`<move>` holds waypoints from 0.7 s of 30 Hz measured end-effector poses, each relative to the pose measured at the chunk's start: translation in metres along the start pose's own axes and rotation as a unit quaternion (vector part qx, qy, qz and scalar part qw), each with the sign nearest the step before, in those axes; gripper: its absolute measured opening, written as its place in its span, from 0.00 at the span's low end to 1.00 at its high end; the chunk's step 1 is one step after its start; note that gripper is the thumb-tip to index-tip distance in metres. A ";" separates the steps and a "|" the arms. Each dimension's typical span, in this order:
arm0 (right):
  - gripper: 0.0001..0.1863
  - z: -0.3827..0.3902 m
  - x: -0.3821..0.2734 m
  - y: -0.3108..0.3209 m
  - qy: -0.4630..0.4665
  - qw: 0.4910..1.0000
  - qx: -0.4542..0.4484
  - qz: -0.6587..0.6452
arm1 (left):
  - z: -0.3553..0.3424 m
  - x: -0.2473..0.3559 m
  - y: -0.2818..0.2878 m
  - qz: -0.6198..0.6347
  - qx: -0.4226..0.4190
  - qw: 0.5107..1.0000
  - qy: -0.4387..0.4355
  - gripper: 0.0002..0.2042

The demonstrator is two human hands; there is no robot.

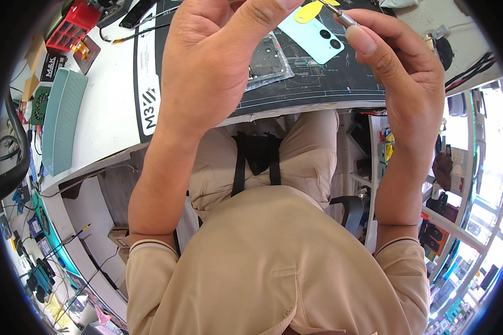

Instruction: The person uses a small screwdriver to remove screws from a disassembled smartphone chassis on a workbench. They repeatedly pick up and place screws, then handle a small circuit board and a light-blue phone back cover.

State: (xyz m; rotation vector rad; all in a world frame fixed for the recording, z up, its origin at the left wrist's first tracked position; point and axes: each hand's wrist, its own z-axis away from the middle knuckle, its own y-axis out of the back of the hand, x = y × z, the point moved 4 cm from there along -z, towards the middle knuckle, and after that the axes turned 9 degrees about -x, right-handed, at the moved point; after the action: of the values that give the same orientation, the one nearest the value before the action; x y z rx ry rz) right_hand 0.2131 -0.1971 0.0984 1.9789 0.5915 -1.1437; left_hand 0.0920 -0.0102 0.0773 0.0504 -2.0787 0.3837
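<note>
My left hand (209,72) is raised over the near edge of the mat. Its thumb reaches right in a pinch, and the fingertips and whatever they hold are cut off by the top edge. In my right hand (411,75), thumb and fingers close round a slim silver screwdriver (346,19), whose far end also leaves the picture. Between the hands lies a mint-green phone back cover (307,37) with two black camera rings. A yellow flat piece with a small hole (306,15) overlaps it. Partly behind my left hand, a dark phone part (264,60) lies in clear plastic.
A black printed work mat (330,81) covers the white bench (109,106). To the left stand a teal tray (64,123), a red plastic rack (72,25) and cables. Shelves with many small goods (447,223) line the right side. My lap is below the bench edge.
</note>
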 end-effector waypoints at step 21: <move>0.13 0.021 0.047 0.029 -0.099 0.989 0.109 -0.027 | 0.048 0.000 0.068 -0.251 0.053 0.966 0.038 0.10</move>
State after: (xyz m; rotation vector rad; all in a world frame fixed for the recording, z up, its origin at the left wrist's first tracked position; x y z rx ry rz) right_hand 0.2453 -0.2302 0.0623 2.0092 0.4328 -1.4711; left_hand 0.0387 0.0402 0.0375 0.6055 -1.8844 0.1786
